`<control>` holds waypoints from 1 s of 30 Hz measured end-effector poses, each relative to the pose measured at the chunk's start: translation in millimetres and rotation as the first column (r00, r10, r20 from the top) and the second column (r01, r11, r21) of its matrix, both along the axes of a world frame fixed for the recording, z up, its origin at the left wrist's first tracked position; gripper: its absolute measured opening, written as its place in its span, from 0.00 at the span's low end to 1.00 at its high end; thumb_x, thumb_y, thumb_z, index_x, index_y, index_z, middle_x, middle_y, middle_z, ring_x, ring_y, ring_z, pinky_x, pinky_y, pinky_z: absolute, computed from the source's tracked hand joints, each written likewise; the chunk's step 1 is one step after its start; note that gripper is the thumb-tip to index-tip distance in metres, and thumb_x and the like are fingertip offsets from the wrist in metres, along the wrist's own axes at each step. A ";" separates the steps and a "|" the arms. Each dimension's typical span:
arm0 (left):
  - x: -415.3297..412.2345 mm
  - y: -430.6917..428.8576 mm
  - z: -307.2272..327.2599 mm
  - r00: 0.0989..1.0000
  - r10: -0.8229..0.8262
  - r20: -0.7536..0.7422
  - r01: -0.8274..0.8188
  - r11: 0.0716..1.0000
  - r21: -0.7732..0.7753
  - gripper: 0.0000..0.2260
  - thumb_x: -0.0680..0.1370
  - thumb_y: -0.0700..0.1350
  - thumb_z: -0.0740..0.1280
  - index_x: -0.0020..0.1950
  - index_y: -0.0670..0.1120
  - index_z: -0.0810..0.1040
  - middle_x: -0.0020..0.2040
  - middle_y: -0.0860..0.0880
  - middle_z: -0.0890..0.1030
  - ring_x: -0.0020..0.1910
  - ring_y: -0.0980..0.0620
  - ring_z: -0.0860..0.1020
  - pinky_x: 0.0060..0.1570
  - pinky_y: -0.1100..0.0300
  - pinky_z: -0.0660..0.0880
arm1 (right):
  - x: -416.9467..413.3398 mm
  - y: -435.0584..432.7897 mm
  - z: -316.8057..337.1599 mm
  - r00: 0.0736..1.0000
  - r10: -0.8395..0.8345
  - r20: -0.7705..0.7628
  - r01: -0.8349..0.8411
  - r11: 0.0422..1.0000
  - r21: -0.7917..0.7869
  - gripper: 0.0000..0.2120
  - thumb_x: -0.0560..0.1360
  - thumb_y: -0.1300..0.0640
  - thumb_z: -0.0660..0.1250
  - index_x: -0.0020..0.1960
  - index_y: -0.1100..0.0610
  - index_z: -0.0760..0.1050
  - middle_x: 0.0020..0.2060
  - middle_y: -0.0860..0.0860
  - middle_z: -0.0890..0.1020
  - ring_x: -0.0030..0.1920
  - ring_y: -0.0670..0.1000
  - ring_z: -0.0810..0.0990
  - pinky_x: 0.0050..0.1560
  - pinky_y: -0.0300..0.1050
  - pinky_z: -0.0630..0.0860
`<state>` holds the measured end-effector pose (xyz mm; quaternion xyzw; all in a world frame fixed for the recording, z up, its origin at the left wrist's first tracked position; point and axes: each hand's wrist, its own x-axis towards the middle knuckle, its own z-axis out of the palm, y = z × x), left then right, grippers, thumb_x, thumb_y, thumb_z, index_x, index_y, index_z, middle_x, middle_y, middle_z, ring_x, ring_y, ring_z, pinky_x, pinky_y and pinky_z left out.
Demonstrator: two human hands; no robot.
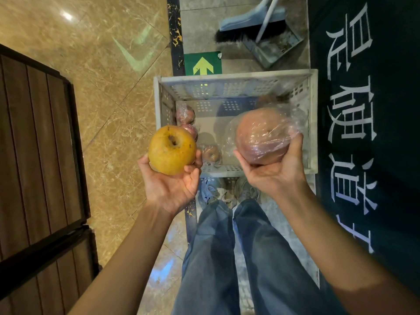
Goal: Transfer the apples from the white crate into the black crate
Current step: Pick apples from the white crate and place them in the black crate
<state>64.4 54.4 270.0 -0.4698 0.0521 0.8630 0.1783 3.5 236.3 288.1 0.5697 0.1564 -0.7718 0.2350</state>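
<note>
Yellow and speckled, one bare apple (172, 150) sits in the left hand (172, 185), palm up, with fingers and thumb curled round its underside. The right hand (275, 171) cups a second, reddish apple (261, 138) wrapped in clear film, its fingers closed round the lower half. Both fruits are held up in the air above the near edge of the white crate (234, 75), clear of its walls.

Down in that crate at least three more wrapped apples lie: two (185, 114) (191, 130) against its left wall and one (211, 153) close to its near edge. So the step in hand looks like the carry: two apples lifted out, not yet set down anywhere, and the crate only partly emptied.

I cannot pick out the black crate for certain. A dark slatted panel (34, 155) with a black frame lies at the left on the marble floor (102, 87), but whether it belongs to that crate I cannot tell. The next move probably calls for turning toward the black crate, wherever it stands, and lowering both apples in gently rather than dropping them; the loose film on the right one may slip.

Beyond the white crate's far edge are a green arrow sign (203, 63), a broom (229, 35) and a dustpan (272, 51). A dark mat (363, 133) with white characters runs along the crate's right side, and the person's jeans (227, 258) and shoes (211, 189) stand just before its near edge.
</note>
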 end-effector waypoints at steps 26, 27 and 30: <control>-53.3 -22.3 -148.9 0.789 -0.459 0.409 0.598 0.418 -0.684 0.23 0.73 0.47 0.71 0.65 0.49 0.67 0.61 0.44 0.73 0.53 0.44 0.79 0.40 0.57 0.81 | -57.9 -18.7 -179.3 0.736 0.671 0.093 -0.626 0.621 0.472 0.28 0.70 0.52 0.72 0.66 0.50 0.63 0.66 0.55 0.71 0.62 0.58 0.73 0.38 0.51 0.78; -53.2 -23.4 -164.7 0.757 -0.497 0.423 0.614 0.322 -0.721 0.26 0.70 0.47 0.73 0.64 0.51 0.67 0.61 0.46 0.72 0.56 0.44 0.77 0.43 0.55 0.80 | -62.1 -20.0 -201.1 0.619 0.775 0.125 -0.688 0.459 0.562 0.28 0.69 0.53 0.73 0.63 0.50 0.63 0.65 0.55 0.72 0.60 0.57 0.74 0.39 0.50 0.77; -54.0 -25.2 -207.8 0.698 -0.567 0.438 0.612 0.154 -0.775 0.32 0.62 0.51 0.77 0.62 0.54 0.68 0.53 0.53 0.72 0.56 0.45 0.76 0.52 0.46 0.78 | -79.7 -27.2 -260.3 0.277 0.932 0.234 -0.683 0.020 0.730 0.32 0.63 0.56 0.77 0.60 0.54 0.63 0.56 0.54 0.74 0.56 0.55 0.75 0.52 0.51 0.77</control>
